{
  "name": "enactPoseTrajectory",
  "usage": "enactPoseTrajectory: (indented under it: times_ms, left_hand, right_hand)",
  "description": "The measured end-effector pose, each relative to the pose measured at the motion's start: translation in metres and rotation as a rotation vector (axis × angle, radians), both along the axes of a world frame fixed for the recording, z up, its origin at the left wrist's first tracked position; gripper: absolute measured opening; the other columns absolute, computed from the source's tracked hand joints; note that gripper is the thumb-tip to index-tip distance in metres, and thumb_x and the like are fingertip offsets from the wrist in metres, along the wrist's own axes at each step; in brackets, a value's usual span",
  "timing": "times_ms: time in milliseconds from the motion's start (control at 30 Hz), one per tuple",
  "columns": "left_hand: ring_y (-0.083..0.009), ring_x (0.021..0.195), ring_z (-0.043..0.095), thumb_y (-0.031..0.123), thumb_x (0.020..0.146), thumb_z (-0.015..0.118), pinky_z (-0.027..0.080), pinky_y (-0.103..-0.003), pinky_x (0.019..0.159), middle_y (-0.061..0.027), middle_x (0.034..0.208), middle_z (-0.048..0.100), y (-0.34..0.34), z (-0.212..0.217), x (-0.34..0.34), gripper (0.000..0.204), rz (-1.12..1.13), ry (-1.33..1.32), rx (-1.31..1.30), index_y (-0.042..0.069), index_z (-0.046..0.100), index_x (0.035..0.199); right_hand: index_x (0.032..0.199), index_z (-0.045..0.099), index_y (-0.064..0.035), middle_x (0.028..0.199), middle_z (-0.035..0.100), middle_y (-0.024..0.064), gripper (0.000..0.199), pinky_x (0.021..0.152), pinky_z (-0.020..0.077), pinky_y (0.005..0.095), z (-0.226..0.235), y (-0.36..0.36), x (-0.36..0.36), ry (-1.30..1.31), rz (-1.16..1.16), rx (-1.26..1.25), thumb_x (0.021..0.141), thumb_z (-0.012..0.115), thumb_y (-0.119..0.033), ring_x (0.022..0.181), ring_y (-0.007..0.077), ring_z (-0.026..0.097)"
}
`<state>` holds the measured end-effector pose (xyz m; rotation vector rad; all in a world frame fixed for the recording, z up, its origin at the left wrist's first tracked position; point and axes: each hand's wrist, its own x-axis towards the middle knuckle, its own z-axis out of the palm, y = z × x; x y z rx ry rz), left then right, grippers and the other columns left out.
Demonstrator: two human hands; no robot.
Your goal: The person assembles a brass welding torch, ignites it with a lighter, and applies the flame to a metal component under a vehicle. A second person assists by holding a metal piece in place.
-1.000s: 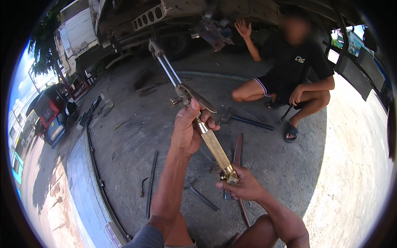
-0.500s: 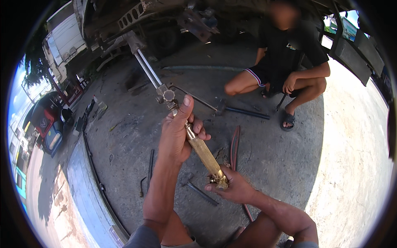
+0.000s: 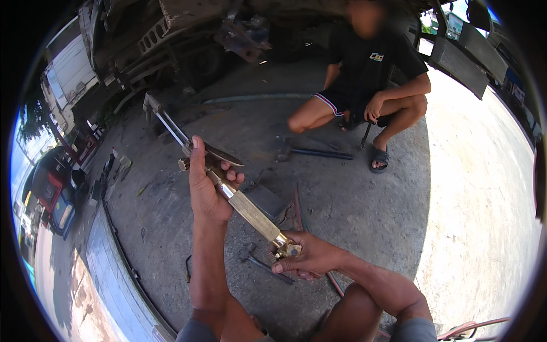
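Observation:
A brass cutting torch [image 3: 255,215] slants across the middle, its silver tubes and angled head pointing to the far left. My left hand [image 3: 208,196] is closed around its upper body, just below the tubes, with the thumb up along it. The torch's lever [image 3: 226,155] sticks out beyond those fingers. My right hand [image 3: 310,255] grips the brass valve end nearest me; some fingertips there are hidden. On the concrete under the torch lies a hammer [image 3: 270,269], partly behind my right hand.
Opposite me a person [image 3: 370,74] in black squats, one hand on a dark tool. A sledgehammer [image 3: 322,153] lies before them. Red hose [image 3: 299,211] runs along the ground. A long metal panel [image 3: 122,273] lies at left, and a truck's underside [image 3: 188,34] spans the back.
The torch has turned and its head has come lower and to the left, with both hands still on it. My left hand has shifted left. The whole view has swung slightly.

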<state>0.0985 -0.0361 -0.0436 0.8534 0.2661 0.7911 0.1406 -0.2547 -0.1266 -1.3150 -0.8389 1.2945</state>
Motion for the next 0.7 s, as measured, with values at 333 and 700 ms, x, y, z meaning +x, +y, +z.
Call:
enactPoseTrajectory:
  times_ms: [333,700]
  left_hand:
    - [-0.0155,0.046,0.057,0.05,0.089,0.084,0.062,-0.04,0.058,-0.002,0.063,0.055,0.022,-0.022,0.007,0.049,0.007,0.189,0.165,0.014,0.053,0.079]
    - [-0.0161,0.044,0.055,0.046,0.109,0.055,0.064,-0.041,0.061,0.0014,0.057,0.048,0.032,-0.047,0.013,0.043,-0.827,-0.65,-0.223,0.015,0.049,0.079]
  right_hand:
    - [0.122,0.058,-0.0014,0.09,0.069,0.0073,0.049,0.07,0.056,0.0381,-0.049,0.02,-0.005,-0.8,-0.324,0.014,0.093,0.083,-0.032,0.075,0.0207,0.069]
    - [0.129,0.046,-0.0008,0.066,0.053,0.0035,0.046,0.037,0.0412,0.027,-0.028,0.009,-0.016,0.823,0.366,0.241,0.099,0.075,-0.02,0.044,0.0084,0.048]
